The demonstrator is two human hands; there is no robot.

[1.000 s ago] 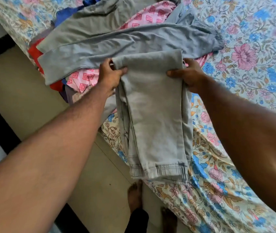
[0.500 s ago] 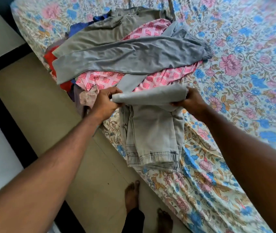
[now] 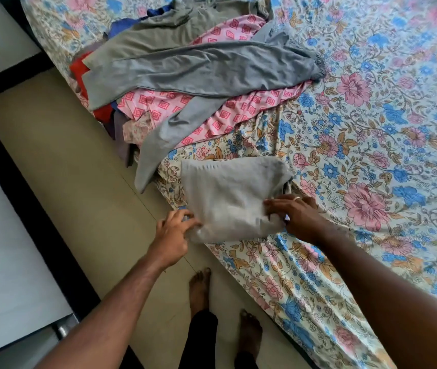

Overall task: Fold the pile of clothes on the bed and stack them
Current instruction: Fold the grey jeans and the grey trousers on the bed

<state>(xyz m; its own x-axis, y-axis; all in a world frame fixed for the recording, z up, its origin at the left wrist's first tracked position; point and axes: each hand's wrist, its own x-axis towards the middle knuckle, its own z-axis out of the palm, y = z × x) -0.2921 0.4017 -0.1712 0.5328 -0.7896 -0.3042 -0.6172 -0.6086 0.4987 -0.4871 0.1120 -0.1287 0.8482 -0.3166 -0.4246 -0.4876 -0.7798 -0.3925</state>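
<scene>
**Folded grey trousers on the bed edge, both hands at the near side**

Near the edge of the bed, at about six o'clock from the pile, lies the folded light grey cotton trousers [image 3: 232, 194] on the floral bedsheet with pink and blue flowers [image 3: 371, 145]. The bundle is somewhat blurred, so its folds cannot be read exactly.

The left hand [image 3: 173, 233] is at the eight o'clock corner of the bundle. Its fingers are curled and touch the cloth there; I cannot tell if they really pinch it. The right hand [image 3: 295, 214] is at the four o'clock corner, with the fingers stretched and spread flat on the fabric, pressing it. A ring is on one finger.

At twelve o'clock from the bundle is the unfolded pile of clothes [image 3: 185, 83]. On top lies a long grey jersey garment [image 3: 201, 69], one part hanging over the bed edge. Under it is a pink cloth with a red square pattern [image 3: 238, 107], and at the nine o'clock side of the pile a red garment [image 3: 79, 69] shows.

Two bare feet [image 3: 198, 288] stand on the beige floor tiles [image 3: 60, 161] beside the bed.
</scene>
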